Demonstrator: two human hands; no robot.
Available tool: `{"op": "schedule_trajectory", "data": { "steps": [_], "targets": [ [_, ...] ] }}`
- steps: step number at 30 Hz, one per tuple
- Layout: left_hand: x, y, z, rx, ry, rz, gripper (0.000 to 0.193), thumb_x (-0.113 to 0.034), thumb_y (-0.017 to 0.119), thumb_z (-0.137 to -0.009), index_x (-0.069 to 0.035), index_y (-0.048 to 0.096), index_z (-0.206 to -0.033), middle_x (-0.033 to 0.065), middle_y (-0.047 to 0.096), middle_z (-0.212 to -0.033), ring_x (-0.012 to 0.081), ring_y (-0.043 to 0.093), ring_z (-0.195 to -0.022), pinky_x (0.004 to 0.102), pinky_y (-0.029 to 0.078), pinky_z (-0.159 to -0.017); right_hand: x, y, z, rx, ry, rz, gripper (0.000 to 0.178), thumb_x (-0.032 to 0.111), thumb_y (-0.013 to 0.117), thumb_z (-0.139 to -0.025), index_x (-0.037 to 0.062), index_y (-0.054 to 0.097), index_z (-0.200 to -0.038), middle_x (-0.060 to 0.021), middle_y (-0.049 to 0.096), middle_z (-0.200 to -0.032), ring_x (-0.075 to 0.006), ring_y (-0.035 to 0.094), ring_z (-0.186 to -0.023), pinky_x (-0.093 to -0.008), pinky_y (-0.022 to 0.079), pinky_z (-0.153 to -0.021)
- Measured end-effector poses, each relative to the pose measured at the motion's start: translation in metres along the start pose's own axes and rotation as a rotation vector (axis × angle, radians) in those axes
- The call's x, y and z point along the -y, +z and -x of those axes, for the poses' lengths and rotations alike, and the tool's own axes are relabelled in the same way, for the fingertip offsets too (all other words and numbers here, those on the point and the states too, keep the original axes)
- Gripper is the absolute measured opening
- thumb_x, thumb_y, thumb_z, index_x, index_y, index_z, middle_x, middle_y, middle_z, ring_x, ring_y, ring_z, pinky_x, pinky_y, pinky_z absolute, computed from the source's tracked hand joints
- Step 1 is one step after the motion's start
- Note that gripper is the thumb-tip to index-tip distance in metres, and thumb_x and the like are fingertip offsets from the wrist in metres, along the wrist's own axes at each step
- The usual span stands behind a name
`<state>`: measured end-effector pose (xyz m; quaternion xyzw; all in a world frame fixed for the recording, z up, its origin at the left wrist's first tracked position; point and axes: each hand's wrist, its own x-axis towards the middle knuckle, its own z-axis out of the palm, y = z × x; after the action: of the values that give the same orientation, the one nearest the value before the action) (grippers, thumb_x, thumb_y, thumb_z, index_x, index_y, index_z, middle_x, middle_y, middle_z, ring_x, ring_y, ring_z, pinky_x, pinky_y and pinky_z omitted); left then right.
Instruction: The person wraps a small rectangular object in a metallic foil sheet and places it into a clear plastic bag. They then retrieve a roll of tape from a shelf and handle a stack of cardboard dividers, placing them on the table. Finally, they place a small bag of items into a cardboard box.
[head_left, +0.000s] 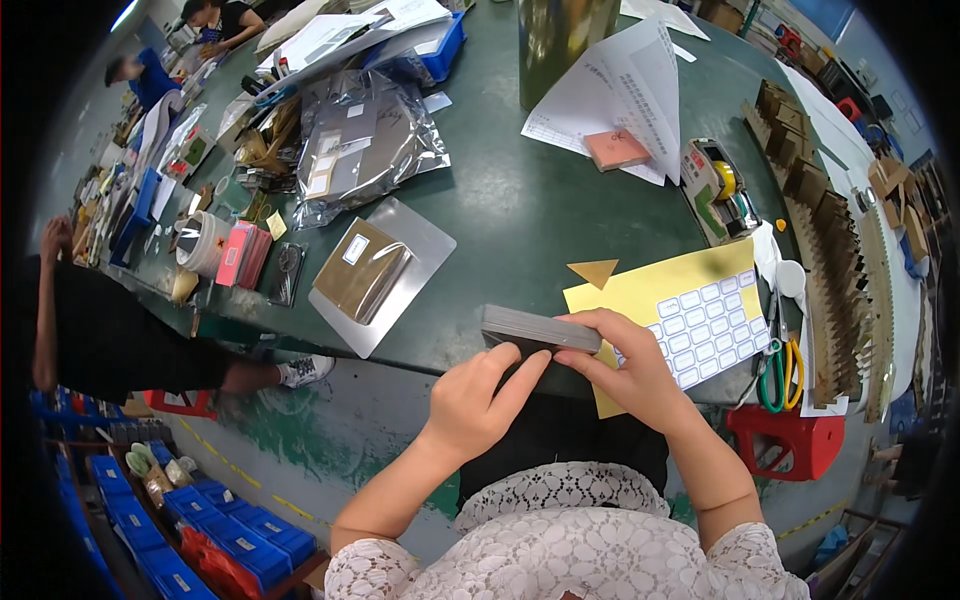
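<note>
At the near table edge I hold a stack of thin dark grey plates (540, 328) between both hands. My left hand (472, 398) is closed on its near left side, thumb and fingertips pressed to it. The fingers of my right hand (632, 362) wrap round its right end. What lies under the stack is hidden. To the right, partly under my right hand, is a yellow sheet (640, 292) with rows of white blue-edged labels (705, 315). A brown wrapped stack (358, 268) with a white label rests on a silvery plate (425, 235) to the left.
Scissors (785, 375) and a tape dispenser (718, 190) lie at the right, before a row of brown notched strips (820, 230). A clear plastic bag (370, 135), pink packs (243, 255) and papers crowd the left. A red stool (800, 442) stands below; a person (130, 330) is at left.
</note>
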<state>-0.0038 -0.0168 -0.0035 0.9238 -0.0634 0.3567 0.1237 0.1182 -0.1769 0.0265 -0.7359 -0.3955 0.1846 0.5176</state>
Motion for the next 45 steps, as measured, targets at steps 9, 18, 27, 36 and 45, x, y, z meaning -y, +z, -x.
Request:
{"op": "schedule_trajectory", "data": {
  "steps": [9, 18, 27, 36, 45],
  "targets": [
    [0.020, -0.001, -0.029, 0.058, 0.104, -0.121, 0.028, -0.013, 0.073, -0.070, -0.009, 0.065, -0.097, 0.0032, 0.060, -0.100, 0.0144, 0.053, -0.059, 0.0259, 0.044, -0.049, -0.020, -0.012, -0.020, 0.077, 0.222, -0.286, 0.031, 0.009, 0.068, -0.082, -0.0023, 0.058, -0.108, -0.0033, 0.063, -0.096, -0.0081, 0.058, -0.088, -0.0232, 0.047, -0.077],
    [0.022, -0.008, -0.058, 0.285, -0.102, 0.176, 0.020, -0.013, 0.068, -0.078, -0.004, 0.050, -0.081, 0.0059, 0.050, -0.083, 0.0239, 0.057, -0.062, 0.0342, 0.046, -0.051, -0.026, -0.019, -0.041, 0.270, 0.299, -0.394, 0.031, 0.010, 0.068, -0.083, -0.0022, 0.058, -0.110, -0.0018, 0.062, -0.096, -0.0056, 0.057, -0.089, -0.0210, 0.047, -0.078],
    [0.013, -0.019, -0.057, 0.430, -0.294, 0.160, 0.027, -0.021, 0.070, -0.078, -0.004, 0.049, -0.080, 0.0071, 0.048, -0.078, 0.0259, 0.056, -0.060, 0.0350, 0.044, -0.051, -0.015, -0.011, -0.051, 0.303, 0.318, -0.244, 0.026, 0.012, 0.069, -0.081, 0.0006, 0.060, -0.103, -0.0013, 0.061, -0.088, -0.0074, 0.056, -0.078, -0.0239, 0.046, -0.070],
    [0.038, -0.014, -0.051, 0.563, -0.594, 0.475, 0.017, -0.015, 0.066, -0.081, -0.002, 0.055, -0.081, 0.0071, 0.051, -0.081, 0.0185, 0.055, -0.064, 0.0295, 0.045, -0.060, -0.019, -0.053, -0.060, 0.091, 0.016, 0.565, 0.024, 0.009, 0.070, -0.073, -0.0003, 0.060, -0.093, -0.0100, 0.058, -0.090, -0.0242, 0.051, -0.092, -0.0338, 0.043, -0.082],
    [0.046, -0.022, -0.048, 0.577, -0.569, 0.449, 0.015, -0.014, 0.061, -0.085, -0.001, 0.054, -0.085, 0.0085, 0.050, -0.082, 0.0180, 0.056, -0.067, 0.0281, 0.046, -0.062, -0.016, -0.042, -0.056, 0.094, 0.021, 0.362, 0.015, 0.010, 0.063, -0.082, -0.0017, 0.060, -0.090, -0.0091, 0.056, -0.075, -0.0159, 0.054, -0.066, -0.0279, 0.044, -0.062]
  ]
}}
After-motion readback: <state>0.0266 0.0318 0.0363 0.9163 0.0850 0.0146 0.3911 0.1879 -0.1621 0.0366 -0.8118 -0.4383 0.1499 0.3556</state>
